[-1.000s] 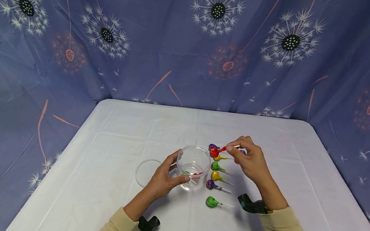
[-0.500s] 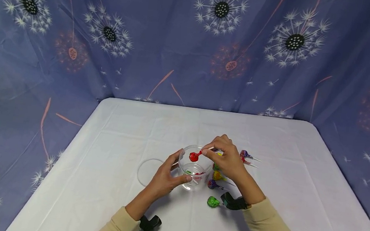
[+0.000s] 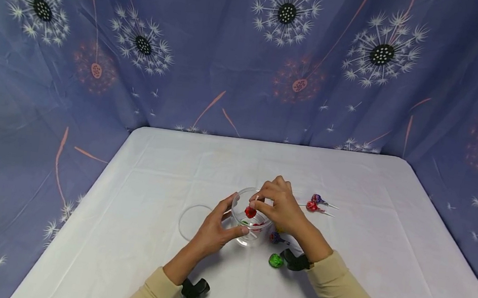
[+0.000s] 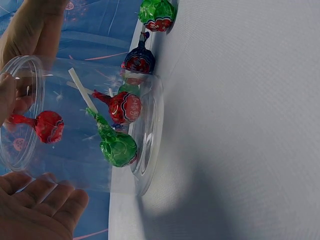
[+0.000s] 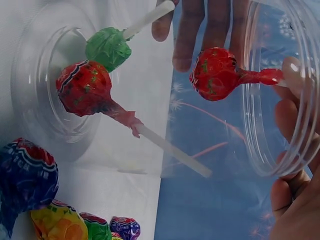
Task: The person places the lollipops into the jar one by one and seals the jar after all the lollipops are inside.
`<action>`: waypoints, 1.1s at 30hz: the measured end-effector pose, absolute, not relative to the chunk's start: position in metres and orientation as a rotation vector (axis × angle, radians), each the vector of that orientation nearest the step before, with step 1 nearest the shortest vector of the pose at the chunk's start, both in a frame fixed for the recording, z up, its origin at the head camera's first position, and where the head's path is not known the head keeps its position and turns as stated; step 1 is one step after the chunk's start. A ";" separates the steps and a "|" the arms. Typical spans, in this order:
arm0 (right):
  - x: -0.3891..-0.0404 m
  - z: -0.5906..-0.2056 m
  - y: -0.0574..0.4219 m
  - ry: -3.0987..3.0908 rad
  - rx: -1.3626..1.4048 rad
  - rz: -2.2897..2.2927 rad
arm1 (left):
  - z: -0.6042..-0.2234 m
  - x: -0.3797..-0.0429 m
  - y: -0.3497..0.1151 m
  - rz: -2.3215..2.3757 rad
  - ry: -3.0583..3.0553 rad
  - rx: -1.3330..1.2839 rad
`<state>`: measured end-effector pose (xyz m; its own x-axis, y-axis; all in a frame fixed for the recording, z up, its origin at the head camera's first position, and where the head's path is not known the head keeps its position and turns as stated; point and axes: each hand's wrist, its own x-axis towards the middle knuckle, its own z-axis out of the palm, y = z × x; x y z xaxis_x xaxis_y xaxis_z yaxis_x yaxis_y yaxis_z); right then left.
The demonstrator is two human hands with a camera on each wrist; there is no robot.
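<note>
A clear plastic jar (image 4: 75,167) stands on the table, gripped by my left hand (image 3: 213,230) with the thumb in front and fingers behind. My right hand (image 3: 281,206) pinches the stick of a red lollipop (image 5: 215,74) at the jar's mouth. That lollipop's wrapped head hangs just inside the rim, above the bottom. Down in the jar lie another red lollipop (image 4: 125,107) and a green lollipop (image 4: 118,149). Beside the jar, partly covered by my right hand and wrist, are a purple lollipop (image 3: 275,237), a green lollipop (image 3: 276,261) and a yellow lollipop (image 5: 57,222).
A clear round lid or ring (image 3: 181,221) lies left of the jar. Right of my right hand lie a red lollipop (image 3: 312,206) and a purple lollipop (image 3: 317,198). The table (image 3: 166,160) wears a white cloth, with a patterned blue curtain (image 3: 216,42) behind.
My right hand has carried the red lollipop leftward from above the row of lollipops and lowered its head into the jar's mouth. My left hand stays on the jar.
</note>
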<state>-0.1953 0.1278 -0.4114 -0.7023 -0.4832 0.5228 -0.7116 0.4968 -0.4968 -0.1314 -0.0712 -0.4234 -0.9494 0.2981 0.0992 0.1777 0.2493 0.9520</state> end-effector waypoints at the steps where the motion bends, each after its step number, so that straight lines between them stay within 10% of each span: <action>1: -0.195 -0.412 0.127 -2.428 1.007 1.003 | -0.424 -0.131 -0.071 1.801 2.404 0.455; 33: -0.198 -0.412 0.219 -2.547 0.414 1.259 | -0.422 -0.131 -0.069 1.792 2.404 0.419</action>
